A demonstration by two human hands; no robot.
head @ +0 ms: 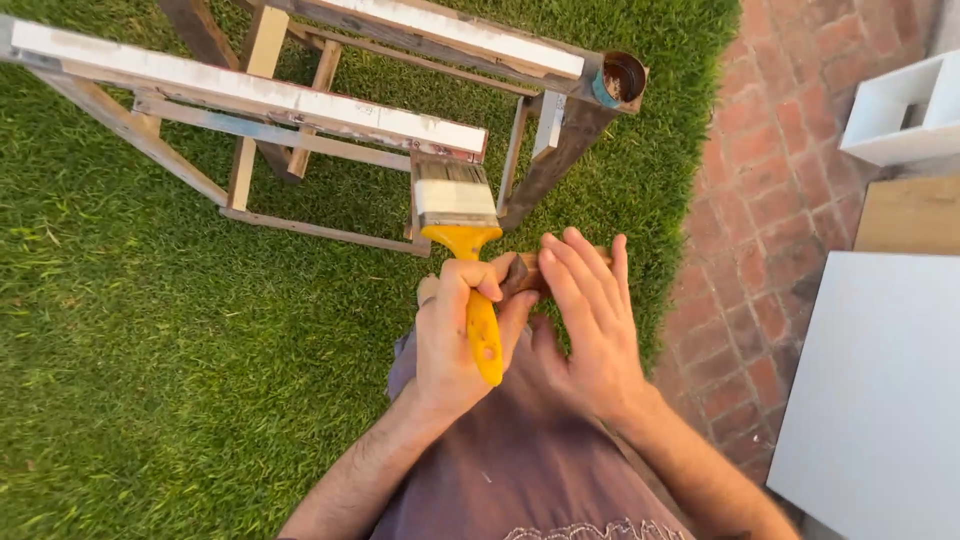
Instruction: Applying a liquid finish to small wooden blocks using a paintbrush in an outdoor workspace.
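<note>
A home garden: mown lawn (150,330) beside brick paving (760,200) (a half-painted wooden frame (250,95) stands on the grass).

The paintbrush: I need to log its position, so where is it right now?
In the head view, the paintbrush sits centre frame, its yellow handle gripped by the left hand, bristles near the wooden frame, with the right hand beside it.

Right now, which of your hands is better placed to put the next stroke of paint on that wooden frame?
Probably the left hand: it grips the yellow-handled paintbrush, whose bristles point at the wooden frame. The right hand is open, fingers against a small brown piece.
</note>
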